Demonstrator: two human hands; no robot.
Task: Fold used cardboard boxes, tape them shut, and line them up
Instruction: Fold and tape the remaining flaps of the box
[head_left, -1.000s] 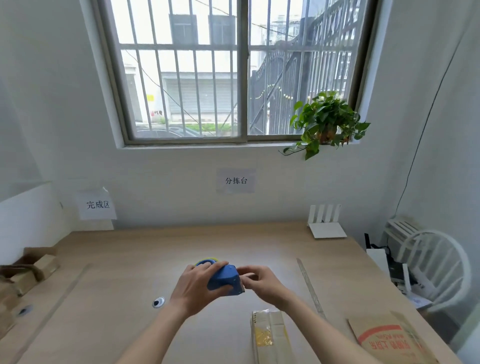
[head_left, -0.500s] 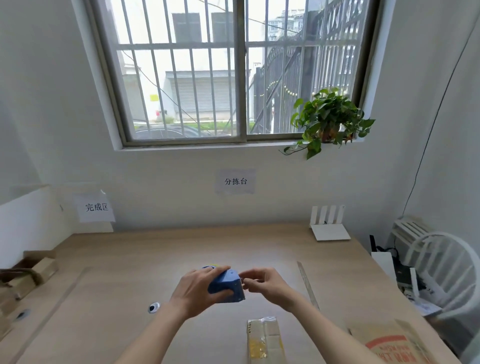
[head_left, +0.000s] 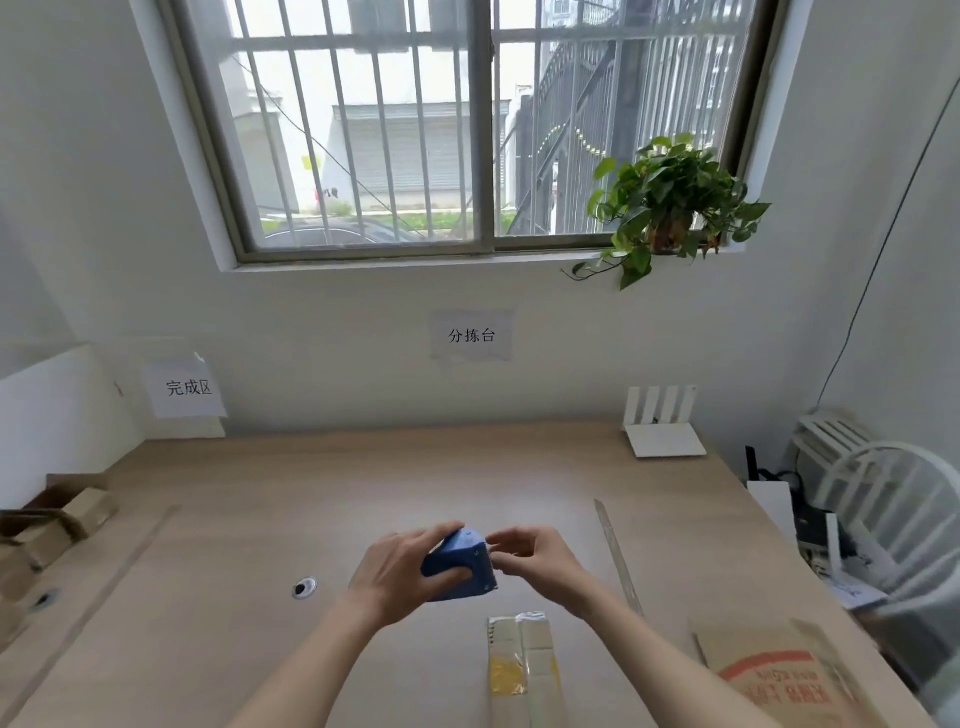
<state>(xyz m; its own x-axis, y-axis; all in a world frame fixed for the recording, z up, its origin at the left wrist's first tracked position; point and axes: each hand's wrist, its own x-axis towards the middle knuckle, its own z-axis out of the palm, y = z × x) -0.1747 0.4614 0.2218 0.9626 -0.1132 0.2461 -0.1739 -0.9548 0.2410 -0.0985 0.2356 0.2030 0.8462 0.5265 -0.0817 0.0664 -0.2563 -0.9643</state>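
Observation:
My left hand (head_left: 402, 574) grips a blue tape dispenser (head_left: 464, 569) above the middle of the wooden table (head_left: 363, 478). My right hand (head_left: 535, 558) is at the dispenser's right end with its fingertips curled together there; whether they pinch tape I cannot tell. A small flattened cardboard box (head_left: 524, 670) with a yellow patch and tape on it lies on the table just below my hands. A larger flattened box with red print (head_left: 774, 675) lies at the table's front right.
Several small folded boxes (head_left: 57, 530) sit at the table's left edge under a wall label. A ruler (head_left: 615, 551) lies right of my hands, a white router (head_left: 662, 426) stands at the back right, and a white chair (head_left: 893, 499) is beside the table.
The camera has tilted up a little. Both hands stay at the dispenser; the right fingers have shifted slightly at its right end.

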